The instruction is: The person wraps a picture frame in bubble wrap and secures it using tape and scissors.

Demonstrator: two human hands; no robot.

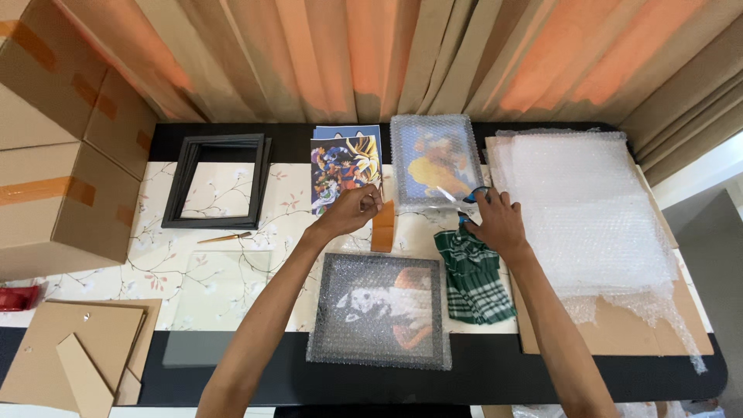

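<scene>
left hand (352, 210) – pinching brown tape strip (382, 226) | right hand (495, 220) – gripping scissors (462, 197) (blue handles) | both just above bubble-wrapped frame (379, 310)

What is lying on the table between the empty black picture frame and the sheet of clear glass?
In the head view, a thin wooden-looking stick lies on the flowered table cover between the black frame and the glass sheet.

Looks like a home room turned packing corner: long curtains (371, 54) hanging behind a worktop (232, 371) under a floral cloth (155, 263). Stacked cardboard boxes (62, 139), bubble wrap (588, 209), an empty frame (219, 182) and prints (344, 170) spread about, all household-scale.
</scene>
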